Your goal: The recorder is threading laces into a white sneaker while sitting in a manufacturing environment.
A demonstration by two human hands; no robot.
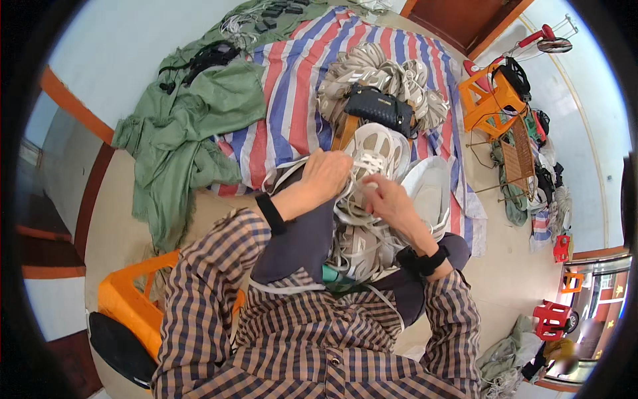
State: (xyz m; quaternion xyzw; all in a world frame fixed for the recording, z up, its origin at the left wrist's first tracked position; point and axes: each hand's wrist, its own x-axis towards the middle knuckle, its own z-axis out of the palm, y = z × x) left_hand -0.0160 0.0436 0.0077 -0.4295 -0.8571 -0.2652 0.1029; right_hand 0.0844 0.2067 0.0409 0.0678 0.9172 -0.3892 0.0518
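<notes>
A beige and white sneaker (373, 149) sits upright between my knees, its toe pointing away from me. White shoelace (369, 161) crosses its tongue. My left hand (327, 174) is closed at the shoe's left side, pinching the shoelace. At the right of the laces, my right hand (391, 205) has its thumb and forefinger drawn together on the lace; the fingertips are partly hidden. Beside my right hand stands a pale grey-white shoe (428, 193). More sneakers (359, 249) with loose laces lie in my lap below the hands.
Beyond the shoe are a black quilted pouch (380, 108) and a heap of sneakers (362, 66) on a striped sheet (286, 100). Green cloth (206, 113) spreads at the left. An orange stool (129, 299) stands by my left side; another orange stool (488, 100) is at the far right.
</notes>
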